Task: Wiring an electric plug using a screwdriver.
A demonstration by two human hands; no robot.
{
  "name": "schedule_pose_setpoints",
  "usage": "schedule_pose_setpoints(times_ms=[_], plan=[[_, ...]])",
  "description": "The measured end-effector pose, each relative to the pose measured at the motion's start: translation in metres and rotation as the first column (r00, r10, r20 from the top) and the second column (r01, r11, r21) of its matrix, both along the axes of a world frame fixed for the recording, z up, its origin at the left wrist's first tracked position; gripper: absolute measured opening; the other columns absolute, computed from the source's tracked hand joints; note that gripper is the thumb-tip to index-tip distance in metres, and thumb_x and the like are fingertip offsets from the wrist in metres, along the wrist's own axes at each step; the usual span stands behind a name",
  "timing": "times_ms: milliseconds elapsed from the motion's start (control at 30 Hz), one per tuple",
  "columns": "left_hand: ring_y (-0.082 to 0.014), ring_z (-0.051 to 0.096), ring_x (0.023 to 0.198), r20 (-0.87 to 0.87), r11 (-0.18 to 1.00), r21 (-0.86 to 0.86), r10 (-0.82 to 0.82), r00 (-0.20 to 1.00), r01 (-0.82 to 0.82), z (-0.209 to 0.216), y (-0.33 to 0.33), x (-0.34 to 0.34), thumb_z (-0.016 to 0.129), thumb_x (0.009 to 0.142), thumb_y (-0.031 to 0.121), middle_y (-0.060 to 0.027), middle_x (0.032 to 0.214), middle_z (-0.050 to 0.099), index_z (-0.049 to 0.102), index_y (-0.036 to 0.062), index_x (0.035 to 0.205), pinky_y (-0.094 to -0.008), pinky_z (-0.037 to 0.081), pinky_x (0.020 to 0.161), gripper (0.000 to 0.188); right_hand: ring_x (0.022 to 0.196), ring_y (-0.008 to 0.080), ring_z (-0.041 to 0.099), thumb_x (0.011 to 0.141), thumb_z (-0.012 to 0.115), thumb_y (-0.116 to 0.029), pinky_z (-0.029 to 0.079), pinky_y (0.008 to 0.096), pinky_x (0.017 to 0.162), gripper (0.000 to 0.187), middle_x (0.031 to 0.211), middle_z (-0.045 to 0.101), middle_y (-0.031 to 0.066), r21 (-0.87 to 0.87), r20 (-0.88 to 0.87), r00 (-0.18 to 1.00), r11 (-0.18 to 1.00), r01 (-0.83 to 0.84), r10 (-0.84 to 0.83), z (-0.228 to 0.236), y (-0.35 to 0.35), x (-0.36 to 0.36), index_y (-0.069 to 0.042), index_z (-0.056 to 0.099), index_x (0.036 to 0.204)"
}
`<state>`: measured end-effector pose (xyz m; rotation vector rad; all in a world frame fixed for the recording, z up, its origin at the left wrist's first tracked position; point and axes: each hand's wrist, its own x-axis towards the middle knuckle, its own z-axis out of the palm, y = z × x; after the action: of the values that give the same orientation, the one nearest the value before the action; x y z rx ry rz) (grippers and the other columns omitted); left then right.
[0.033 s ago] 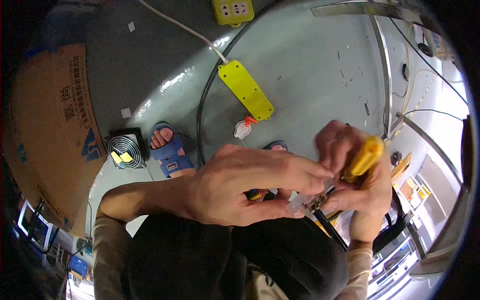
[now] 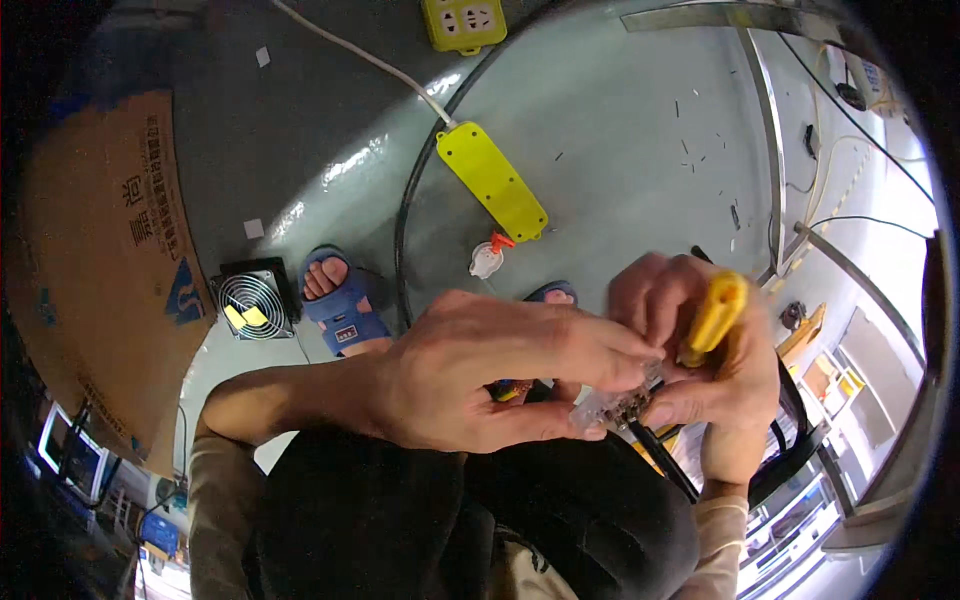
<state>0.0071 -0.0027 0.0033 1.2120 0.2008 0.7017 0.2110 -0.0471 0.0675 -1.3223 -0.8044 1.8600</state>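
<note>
In the head view, a small clear part with metal bits is held in the left hand, pinched between thumb and fingertips. It is held up in front of the dark trousers, right of the middle of the scene. By the right hand, a yellow handle is gripped, tilted, with the fingers curled around it; this hand is blurred. The right thumb is set against the near right side of the clear part. What lies at the handle's lower end is hidden by the fingers and cannot be told. A black rod is seen just below the part, slanted toward the near right; whether they are joined cannot be told.

On the floor, 2 blue sandals are worn, the right one mostly covered by the left hand. Beyond them a white disc with a red piece is seen, just beside the near end of a yellow strip. A 2nd strip, with its sockets showing, is placed at the far edge. A fan marked by 2 yellow patches is set left of the left sandal, and a carton farther left. On the right, a metal frame is seen.
</note>
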Motion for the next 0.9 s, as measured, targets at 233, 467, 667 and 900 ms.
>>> schedule_pose_setpoints(times_ms=[233,467,667,900], plan=[[-0.0152,0.064,0.073,-0.083,0.993,-0.101,-0.070,0.994,0.061,-0.003,-0.003,-0.006,0.074,0.072,0.005,-0.0074,0.107,0.064,0.058,0.0042,0.109,-0.0255,0.050,0.062,0.040,0.082,0.0128,0.056,0.063,0.078,0.005,0.046,0.0257,0.072,0.033,0.096,0.057,0.0098,-0.259,-0.103,0.974,0.951,0.169,-0.201,0.004,-0.009,-0.014,0.000,0.055,0.086],[-0.0116,0.060,0.083,0.011,0.928,-0.372,-0.026,1.000,0.028,-0.005,-0.015,0.000,0.078,0.069,0.007,-0.0079,0.103,0.062,0.057,0.0008,0.110,-0.0234,0.047,0.067,0.046,0.084,0.0124,0.054,0.062,0.081,0.000,0.044,0.0242,0.071,0.036,0.091,0.055,0.0082,-0.190,-0.212,0.950,0.963,0.192,-0.231,-0.008,-0.013,-0.015,-0.001,0.052,0.084],[-0.0116,0.058,0.078,-0.017,0.926,-0.374,-0.067,0.998,0.055,-0.002,-0.011,-0.008,0.079,0.067,0.003,-0.0089,0.104,0.061,0.056,0.0006,0.112,-0.0231,0.045,0.066,0.050,0.082,0.0138,0.054,0.060,0.083,-0.002,0.042,0.0242,0.072,0.039,0.092,0.055,0.0111,0.045,-0.267,0.947,0.979,0.197,-0.178,-0.023,-0.020,-0.017,-0.001,0.052,0.083],[-0.0391,0.059,0.102,0.067,0.934,-0.352,-0.038,0.997,0.060,-0.001,-0.005,-0.006,0.076,0.066,-0.006,-0.0327,0.107,0.056,0.048,-0.0028,0.110,-0.0452,0.050,0.083,0.053,0.071,0.0141,0.053,0.066,0.080,-0.018,0.041,0.0243,0.059,0.033,0.092,0.055,0.0132,0.287,0.169,0.921,0.911,0.295,-0.351,-0.002,-0.030,-0.012,0.000,0.064,0.089]])
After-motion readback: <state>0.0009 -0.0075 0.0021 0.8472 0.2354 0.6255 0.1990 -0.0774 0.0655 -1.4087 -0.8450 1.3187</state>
